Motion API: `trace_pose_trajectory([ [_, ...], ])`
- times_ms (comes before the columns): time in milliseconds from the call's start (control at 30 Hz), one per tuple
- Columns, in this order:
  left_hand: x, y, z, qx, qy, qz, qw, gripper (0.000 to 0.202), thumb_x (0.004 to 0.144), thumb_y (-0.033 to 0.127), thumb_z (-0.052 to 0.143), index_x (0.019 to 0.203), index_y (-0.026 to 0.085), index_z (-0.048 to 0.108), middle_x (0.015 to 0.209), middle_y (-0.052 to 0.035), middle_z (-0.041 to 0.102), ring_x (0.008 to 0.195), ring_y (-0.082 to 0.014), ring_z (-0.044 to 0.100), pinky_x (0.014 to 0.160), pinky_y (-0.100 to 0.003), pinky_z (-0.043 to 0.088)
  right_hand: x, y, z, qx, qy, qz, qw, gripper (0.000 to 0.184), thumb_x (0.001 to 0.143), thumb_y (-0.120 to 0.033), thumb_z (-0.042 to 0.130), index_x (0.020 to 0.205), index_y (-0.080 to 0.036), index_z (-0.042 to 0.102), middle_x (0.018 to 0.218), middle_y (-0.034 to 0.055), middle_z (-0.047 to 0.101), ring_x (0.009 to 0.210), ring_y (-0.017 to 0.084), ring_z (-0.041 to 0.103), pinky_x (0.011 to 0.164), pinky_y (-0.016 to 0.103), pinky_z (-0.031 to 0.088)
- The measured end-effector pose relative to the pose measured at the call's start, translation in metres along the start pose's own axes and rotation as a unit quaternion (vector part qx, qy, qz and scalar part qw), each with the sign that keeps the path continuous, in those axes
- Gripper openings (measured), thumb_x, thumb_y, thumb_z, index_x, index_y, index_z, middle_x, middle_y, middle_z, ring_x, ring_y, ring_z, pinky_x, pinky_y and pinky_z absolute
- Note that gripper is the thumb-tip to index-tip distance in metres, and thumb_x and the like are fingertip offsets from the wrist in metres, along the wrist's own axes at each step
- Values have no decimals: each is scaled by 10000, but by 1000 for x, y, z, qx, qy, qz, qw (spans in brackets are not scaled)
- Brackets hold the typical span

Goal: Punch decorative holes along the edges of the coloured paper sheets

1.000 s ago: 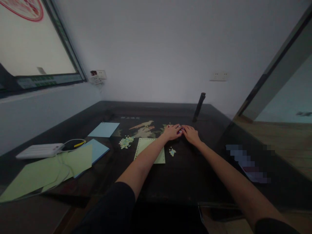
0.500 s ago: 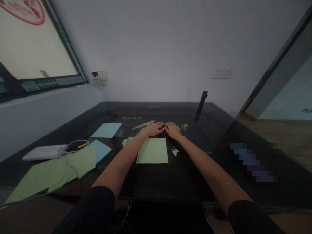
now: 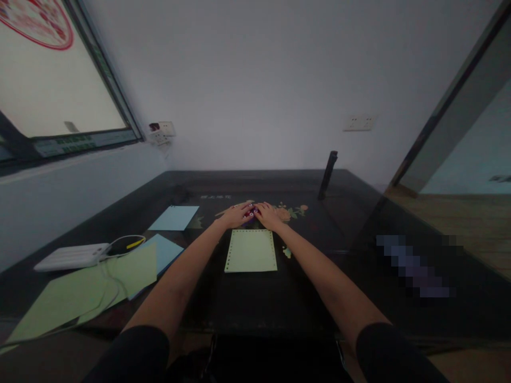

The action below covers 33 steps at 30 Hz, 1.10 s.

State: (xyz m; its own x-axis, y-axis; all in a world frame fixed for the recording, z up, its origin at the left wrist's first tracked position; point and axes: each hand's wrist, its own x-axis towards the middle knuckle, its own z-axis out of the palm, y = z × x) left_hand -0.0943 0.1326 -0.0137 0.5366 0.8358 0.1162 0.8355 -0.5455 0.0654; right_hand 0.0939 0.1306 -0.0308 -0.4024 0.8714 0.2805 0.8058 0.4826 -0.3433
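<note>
Near the middle of the black table (image 3: 243, 303), a small dark red and purple object with white spots (image 3: 248, 214) is mostly covered by my fingers. My left hand (image 3: 235, 215) curls over its left side, and my right hand (image 3: 266, 215) grips it from the right. What kind of object it is cannot be made out. Just in front of it lies a pale green sheet (image 3: 250, 252), with rows of small punched holes along its top and side edges. Beside my right forearm rests a little heap of pale paper bits (image 3: 286, 252).
On the left lie a light blue sheet (image 3: 174, 218), a second blue sheet (image 3: 165, 250), larger green sheets (image 3: 99, 287) and a white power strip (image 3: 72, 256) with a cable. A dark upright stick (image 3: 328, 175) stands at the back right. A blurred item (image 3: 415, 268) lies far right.
Both hands and the spotted object appear farther left and slightly lower. The view has shifted a little. My left forearm now hides the paper bits that lay beside it.
</note>
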Motion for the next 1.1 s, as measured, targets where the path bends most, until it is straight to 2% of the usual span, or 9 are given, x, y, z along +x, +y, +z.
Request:
trace_pose_trajectory([
  [167,0,1,-2,-14,0,-1,1000,572,917,553,258,1413,277,328,1525,-59,265,1361,-234,315,1092,-413,264,6,11,-4,41,9,-33,999,426,951,-350,351,1306,-157,486,1353,121,499,1268,198,412,1067,354,285],
  [267,0,1,0,-28,5,0,1000,561,925,535,255,1407,262,338,1518,-68,280,1365,-218,311,1102,-390,250,7,17,-8,57,20,-48,997,426,950,-328,356,1291,-117,501,1345,129,509,1268,188,418,1070,315,284],
  [400,-1,4,5,-34,25,-8,999,542,933,504,252,1403,248,333,1520,-80,271,1368,-210,302,1109,-401,235,1,25,-18,64,34,-32,997,433,949,-334,356,1301,-120,492,1358,126,499,1282,194,411,1075,334,288],
  [567,-2,7,10,-38,41,-14,998,573,925,523,253,1406,221,327,1510,-91,287,1369,-218,297,1114,-402,221,-11,29,-26,49,0,-33,998,460,927,-407,411,1313,-169,486,1389,117,469,1267,221,442,1050,362,330],
  [767,-4,5,14,-16,50,-21,998,581,914,559,259,1384,232,356,1482,-90,339,1334,-224,351,1092,-402,259,-15,27,-20,26,-7,-14,1000,465,927,-409,414,1316,-164,485,1418,126,433,1277,235,437,1051,391,331],
  [967,-1,-7,19,-8,63,10,998,543,921,523,294,1352,215,415,1439,-105,398,1299,-238,397,1079,-401,283,-11,31,-8,49,2,-33,998,465,929,-384,413,1306,-124,492,1399,151,449,1323,228,378,1078,374,296],
  [1100,-4,-8,15,-14,71,30,997,549,920,517,314,1358,205,419,1434,-110,404,1287,-250,401,1074,-393,291,-10,29,-1,66,-1,-30,997,479,934,-394,398,1317,-118,477,1422,174,410,1338,236,356,1084,395,283],
])
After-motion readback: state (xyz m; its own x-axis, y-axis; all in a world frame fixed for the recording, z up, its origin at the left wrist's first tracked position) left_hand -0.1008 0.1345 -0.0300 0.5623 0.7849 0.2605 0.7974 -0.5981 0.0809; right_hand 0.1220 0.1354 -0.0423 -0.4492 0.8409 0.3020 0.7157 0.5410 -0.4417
